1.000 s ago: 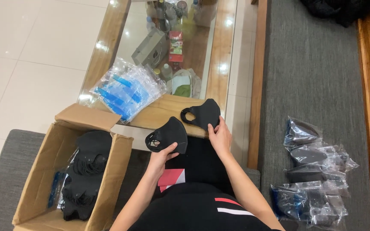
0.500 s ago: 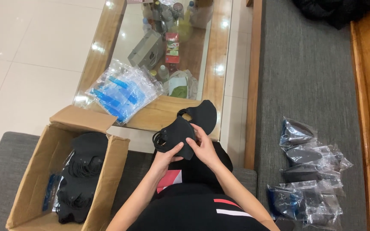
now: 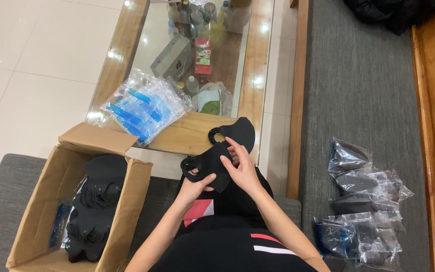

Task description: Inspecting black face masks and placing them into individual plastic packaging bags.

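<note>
Both my hands are closed on one black fabric mask (image 3: 208, 162), held over my lap just short of the table's near edge. My left hand (image 3: 195, 187) pinches its lower edge from beneath, thumb on top; my right hand (image 3: 241, 168) grips the right side, fingers spread across the front face. The mask's ear loop hangs off the left end. A second black mask (image 3: 237, 131) lies on the wooden rim of the glass-topped table (image 3: 190, 136), just behind the held one and partly overlapped by it from this view; I cannot tell whether they touch. On the same table corner, to the left, sits a heap of clear plastic bags with blue strips (image 3: 144, 106). Open cardboard box (image 3: 41, 211) at my left, on the grey seat, filled with more black masks. On the grey cushion at my right, well apart, a pile of bagged masks (image 3: 361, 201).
</note>
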